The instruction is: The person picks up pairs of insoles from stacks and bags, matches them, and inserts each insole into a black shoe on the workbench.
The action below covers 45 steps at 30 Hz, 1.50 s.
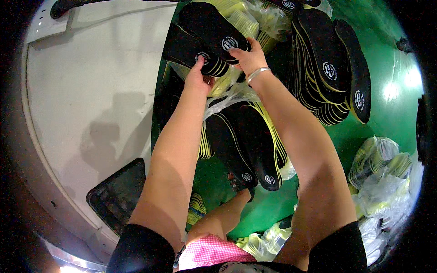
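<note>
Over green floor (389,59), left hand (197,79) and right hand (253,60), pinch grip on black insoles (207,27).

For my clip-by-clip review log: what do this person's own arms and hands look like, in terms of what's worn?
The left hand and right hand are ungloved. A silvery bangle circles the right wrist; none shows on the left. The sleeves are short and black.
</note>
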Each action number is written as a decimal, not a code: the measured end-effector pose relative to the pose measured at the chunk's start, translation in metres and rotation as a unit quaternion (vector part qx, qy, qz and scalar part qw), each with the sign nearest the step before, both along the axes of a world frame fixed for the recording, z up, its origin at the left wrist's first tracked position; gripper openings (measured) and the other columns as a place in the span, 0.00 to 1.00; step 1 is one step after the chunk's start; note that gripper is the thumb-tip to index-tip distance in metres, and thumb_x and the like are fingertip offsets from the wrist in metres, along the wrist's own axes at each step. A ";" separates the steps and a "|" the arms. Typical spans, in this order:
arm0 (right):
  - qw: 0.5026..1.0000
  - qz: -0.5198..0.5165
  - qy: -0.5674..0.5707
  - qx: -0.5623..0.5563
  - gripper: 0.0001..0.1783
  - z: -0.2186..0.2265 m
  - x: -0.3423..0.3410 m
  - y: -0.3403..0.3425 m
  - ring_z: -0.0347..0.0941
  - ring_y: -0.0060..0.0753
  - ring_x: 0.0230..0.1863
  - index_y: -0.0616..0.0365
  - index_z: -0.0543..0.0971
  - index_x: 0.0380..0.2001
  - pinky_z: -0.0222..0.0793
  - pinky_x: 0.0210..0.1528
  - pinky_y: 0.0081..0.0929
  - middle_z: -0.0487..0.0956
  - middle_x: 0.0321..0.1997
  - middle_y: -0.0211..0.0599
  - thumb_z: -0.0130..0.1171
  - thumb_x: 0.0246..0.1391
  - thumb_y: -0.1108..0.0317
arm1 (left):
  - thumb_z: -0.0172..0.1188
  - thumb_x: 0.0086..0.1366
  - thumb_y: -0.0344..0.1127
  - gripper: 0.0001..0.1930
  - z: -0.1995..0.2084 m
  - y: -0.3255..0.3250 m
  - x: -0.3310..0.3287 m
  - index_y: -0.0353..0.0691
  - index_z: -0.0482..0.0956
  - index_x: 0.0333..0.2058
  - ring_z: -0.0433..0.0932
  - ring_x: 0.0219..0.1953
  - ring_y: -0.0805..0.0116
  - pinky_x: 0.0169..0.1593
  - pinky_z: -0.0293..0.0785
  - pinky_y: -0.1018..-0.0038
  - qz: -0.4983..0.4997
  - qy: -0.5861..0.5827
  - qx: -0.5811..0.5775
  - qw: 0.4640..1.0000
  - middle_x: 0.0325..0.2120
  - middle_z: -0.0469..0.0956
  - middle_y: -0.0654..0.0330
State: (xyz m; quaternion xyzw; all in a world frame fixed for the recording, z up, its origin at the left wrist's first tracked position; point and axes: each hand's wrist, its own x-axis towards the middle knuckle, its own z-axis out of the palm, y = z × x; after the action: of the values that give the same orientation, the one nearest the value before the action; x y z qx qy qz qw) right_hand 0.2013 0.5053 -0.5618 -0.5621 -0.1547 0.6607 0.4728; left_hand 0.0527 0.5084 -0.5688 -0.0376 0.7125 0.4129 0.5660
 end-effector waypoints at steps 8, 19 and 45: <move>0.897 -0.104 0.399 -0.161 0.19 0.070 0.062 -0.151 0.68 0.39 0.45 0.56 0.68 0.43 0.64 0.45 0.42 0.72 0.42 0.38 0.50 0.43 0.78 | 0.51 0.57 0.33 0.14 0.093 -0.142 0.011 0.40 0.69 0.43 0.65 0.47 0.58 0.52 0.58 0.56 -0.065 -0.091 0.108 0.988 0.43 0.68 0.56; 0.869 -0.139 0.464 -0.100 0.22 0.333 0.217 -0.336 0.68 0.37 0.45 0.60 0.68 0.44 0.60 0.45 0.40 0.72 0.43 0.40 0.54 0.41 0.74 | 0.57 0.48 0.23 0.23 0.394 -0.259 0.112 0.41 0.67 0.46 0.70 0.44 0.64 0.50 0.64 0.66 -0.203 -0.254 0.070 0.943 0.41 0.72 0.59; 0.886 0.085 0.450 0.071 0.26 0.547 0.162 -0.323 0.66 0.43 0.49 0.63 0.66 0.46 0.58 0.52 0.47 0.70 0.48 0.43 0.53 0.37 0.80 | 0.67 0.39 0.32 0.29 0.613 -0.350 0.028 0.34 0.68 0.43 0.71 0.42 0.63 0.50 0.63 0.68 -0.241 -0.296 0.302 0.874 0.38 0.73 0.56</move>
State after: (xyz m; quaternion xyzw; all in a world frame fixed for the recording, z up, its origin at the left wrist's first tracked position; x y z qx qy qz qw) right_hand 0.3632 0.1825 -0.0153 -0.1539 -0.0195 0.8677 0.4723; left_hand 0.0802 0.1586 0.0440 0.1879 0.3394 0.4289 0.8158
